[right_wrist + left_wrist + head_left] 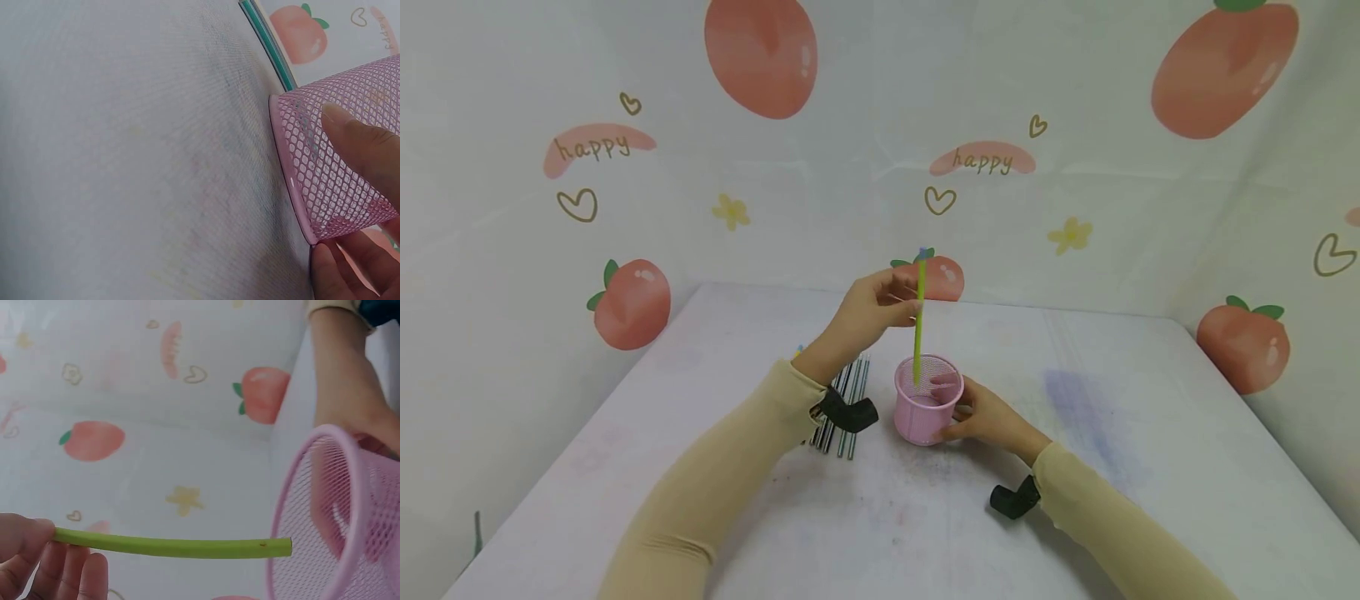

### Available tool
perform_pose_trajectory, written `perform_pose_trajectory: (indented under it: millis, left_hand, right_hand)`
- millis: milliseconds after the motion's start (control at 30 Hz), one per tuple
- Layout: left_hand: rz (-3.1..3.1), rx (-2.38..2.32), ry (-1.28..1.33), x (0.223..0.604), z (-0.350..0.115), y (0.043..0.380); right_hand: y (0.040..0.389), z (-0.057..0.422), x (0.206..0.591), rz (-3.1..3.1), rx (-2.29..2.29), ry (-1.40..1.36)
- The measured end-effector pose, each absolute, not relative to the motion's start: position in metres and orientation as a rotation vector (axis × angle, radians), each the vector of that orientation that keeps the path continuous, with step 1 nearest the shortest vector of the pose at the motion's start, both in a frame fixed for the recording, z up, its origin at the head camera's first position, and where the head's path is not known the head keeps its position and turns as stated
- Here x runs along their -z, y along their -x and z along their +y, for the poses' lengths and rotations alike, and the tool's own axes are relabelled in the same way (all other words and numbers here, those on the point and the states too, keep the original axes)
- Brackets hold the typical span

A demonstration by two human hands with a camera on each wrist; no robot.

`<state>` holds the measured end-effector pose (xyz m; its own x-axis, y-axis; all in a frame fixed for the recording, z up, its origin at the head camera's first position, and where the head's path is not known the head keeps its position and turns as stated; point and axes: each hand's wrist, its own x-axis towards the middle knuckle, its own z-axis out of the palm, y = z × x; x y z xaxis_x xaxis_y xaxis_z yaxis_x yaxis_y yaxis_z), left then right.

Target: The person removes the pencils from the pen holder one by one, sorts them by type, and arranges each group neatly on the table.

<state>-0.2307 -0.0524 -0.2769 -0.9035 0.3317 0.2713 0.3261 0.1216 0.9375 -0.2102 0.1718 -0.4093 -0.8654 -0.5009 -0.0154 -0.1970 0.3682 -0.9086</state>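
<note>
My left hand (872, 312) pinches a slim yellow-green pencil (919, 321), thumb against fingers. The pencil stands nearly upright with its blue end at the top; its flat lower end (284, 547) is at the mouth of a pink mesh pen holder (916, 421). That holder stands upright on the table, and no other pencil shows inside it. From the right side, my right hand (992, 417) grips the holder, its thumb (359, 140) against the mesh and fingertips low by the base.
Several dark and teal pencils (852, 392) lie side by side on the white table (880, 533), left of the holder and partly behind my left wrist. Black wrist mounts (850, 412) stick out from both sleeves. A fruit-print cloth (865, 192) hangs behind the table.
</note>
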Motion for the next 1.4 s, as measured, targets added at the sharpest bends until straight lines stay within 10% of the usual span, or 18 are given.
perform_pose_trajectory:
  millis: [1400]
  left_hand:
    - [2.608, -1.649, -0.136, 0.32, -0.181, 0.284]
  right_hand:
    - [0.209, 0.171, 0.41, 2.335, 1.526, 0.605]
